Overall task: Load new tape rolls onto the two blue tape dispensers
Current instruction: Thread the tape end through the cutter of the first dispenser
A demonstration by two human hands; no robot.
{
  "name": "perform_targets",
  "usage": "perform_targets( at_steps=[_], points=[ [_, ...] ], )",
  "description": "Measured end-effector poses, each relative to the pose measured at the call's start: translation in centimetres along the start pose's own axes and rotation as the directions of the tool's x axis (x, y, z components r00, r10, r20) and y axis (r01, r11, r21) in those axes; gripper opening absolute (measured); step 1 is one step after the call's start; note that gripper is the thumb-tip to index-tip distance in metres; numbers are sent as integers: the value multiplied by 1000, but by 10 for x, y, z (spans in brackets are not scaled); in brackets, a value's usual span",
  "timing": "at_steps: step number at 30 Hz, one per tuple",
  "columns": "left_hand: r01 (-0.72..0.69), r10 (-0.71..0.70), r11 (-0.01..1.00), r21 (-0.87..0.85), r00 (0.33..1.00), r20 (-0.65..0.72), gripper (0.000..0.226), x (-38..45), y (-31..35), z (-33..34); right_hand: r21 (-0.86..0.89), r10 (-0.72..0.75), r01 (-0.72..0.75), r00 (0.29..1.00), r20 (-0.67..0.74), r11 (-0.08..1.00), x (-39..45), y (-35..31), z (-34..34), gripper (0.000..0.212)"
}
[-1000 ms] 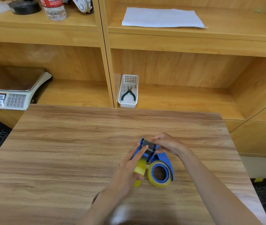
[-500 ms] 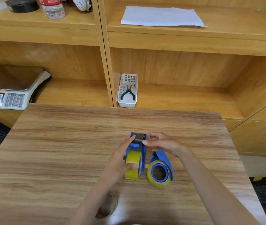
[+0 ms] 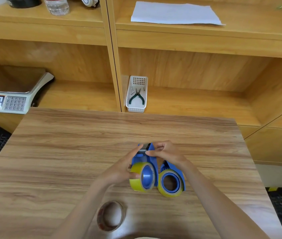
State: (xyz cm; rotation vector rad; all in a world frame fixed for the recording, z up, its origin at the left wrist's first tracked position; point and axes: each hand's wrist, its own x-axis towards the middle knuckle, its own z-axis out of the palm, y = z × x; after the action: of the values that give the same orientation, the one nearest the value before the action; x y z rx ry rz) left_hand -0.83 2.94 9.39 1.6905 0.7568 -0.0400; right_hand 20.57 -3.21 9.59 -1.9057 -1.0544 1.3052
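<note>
Already both blue holders carry yellow tape. The second dispenser point(image 3: 172, 182) lies loaded on the table point(image 3: 68, 152). The left hand point(image 3: 123, 169) grips the first dispenser point(image 3: 144, 169) by its roll, and the right hand point(image 3: 166, 152) pinches its front end (probably pulling the tape through). That threading looks like the last job.

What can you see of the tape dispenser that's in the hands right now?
The held tape dispenser is blue plastic, standing on edge on the wooden table, a yellow tape roll mounted on its blue hub. A grey cutter end points away. The left hand grips the roll side; the right hand pinches near the cutter. A second loaded dispenser lies beside it.
</note>
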Motion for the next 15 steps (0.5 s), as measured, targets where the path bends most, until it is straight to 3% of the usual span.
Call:
perform_targets(
  at_steps=[4,7,11,15],
  points=[
    [49,-63,982,185,996,70,109,12,-13,0,-204,-8,-10,996,-84,979,10,0,17,34],
    [78,-91,935,346,996,22,112,18,-23,7,-334,-22,-31,988,-152,942,20,2,31,44],
    [149,-126,904,400,988,-84,103,21,-39,16,-467,-7,-70,987,-160,881,43,6,46,60],
    [190,-142,884,428,980,-142,96,22,-52,19,-475,40,-103,989,-142,874,61,4,61,64]
  ],
)
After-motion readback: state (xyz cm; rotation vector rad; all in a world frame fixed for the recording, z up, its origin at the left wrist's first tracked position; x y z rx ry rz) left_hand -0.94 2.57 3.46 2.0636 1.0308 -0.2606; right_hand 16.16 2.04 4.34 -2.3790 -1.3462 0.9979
